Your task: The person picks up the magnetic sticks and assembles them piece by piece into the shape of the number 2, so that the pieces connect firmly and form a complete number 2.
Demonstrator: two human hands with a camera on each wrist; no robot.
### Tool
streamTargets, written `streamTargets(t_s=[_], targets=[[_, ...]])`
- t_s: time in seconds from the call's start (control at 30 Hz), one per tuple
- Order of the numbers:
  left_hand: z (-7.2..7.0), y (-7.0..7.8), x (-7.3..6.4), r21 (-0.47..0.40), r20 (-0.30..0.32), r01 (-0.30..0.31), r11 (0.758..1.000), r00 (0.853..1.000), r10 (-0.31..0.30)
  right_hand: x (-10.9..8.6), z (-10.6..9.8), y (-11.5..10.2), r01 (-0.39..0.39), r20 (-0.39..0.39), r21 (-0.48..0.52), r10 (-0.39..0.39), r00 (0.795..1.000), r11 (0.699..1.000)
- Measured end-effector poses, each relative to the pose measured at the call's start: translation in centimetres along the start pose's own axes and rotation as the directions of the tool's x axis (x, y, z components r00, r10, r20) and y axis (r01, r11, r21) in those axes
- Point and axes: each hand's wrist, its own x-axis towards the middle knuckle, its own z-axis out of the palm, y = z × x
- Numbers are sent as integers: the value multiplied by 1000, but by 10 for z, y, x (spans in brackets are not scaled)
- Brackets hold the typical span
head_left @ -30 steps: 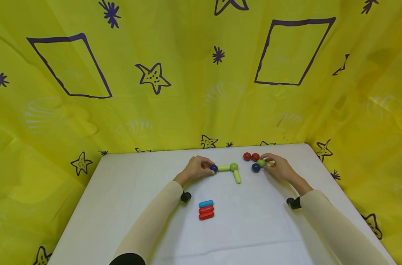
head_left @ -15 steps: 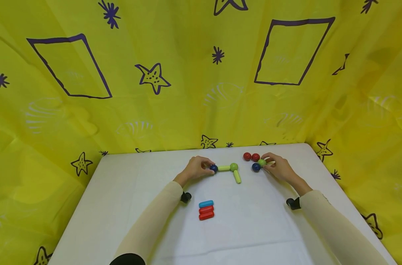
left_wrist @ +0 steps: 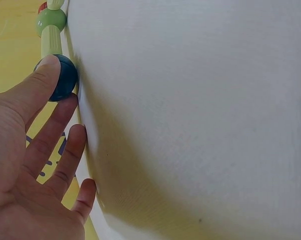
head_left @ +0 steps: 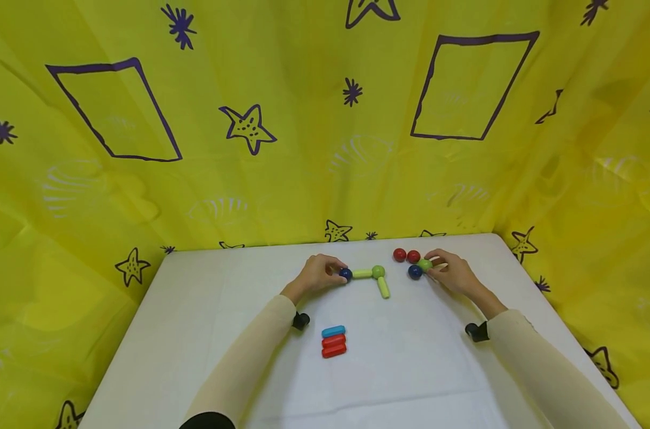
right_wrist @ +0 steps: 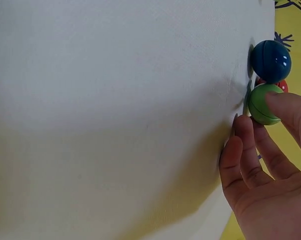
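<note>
My left hand pinches a dark blue ball between thumb and fingertips at the back of the table. A pale green rod runs from that ball to a green ball. From the green ball a second pale green rod points toward the front. Farther right, my right hand pinches another green ball by its side. Touching or very close to it is a loose dark blue ball. Two red balls sit side by side just behind and to the left.
Nearer the front, a blue rod and two red rods lie stacked in a row on the white table. A yellow patterned curtain rises behind the table and along its sides.
The right hand has shifted very slightly to the right with the green ball. The left hand keeps its pinch on the blue ball, and the joined rods have not moved.
</note>
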Motion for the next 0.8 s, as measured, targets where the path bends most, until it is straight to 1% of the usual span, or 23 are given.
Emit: streamTargets(t_s=[0.27,0.4,0.63,0.8], targets=[[-1,1,-2,-4,-2,2,1000,1000,-2,-9,-6,4,-1,1,-5,1,1000,1000],[1,0,-2,-7,1,-3,1000,1000,3,-15,-8,8,4,14,4,-5,1000,1000],[1,-1,-1,-10,2,2,1000,1000,-2,-28,-12,8,3,57,36,-5,998,999],[-1,0,-2,0,0,-12,1000,1000,12,-36,-12,5,3,80,71,-9,997,997]])
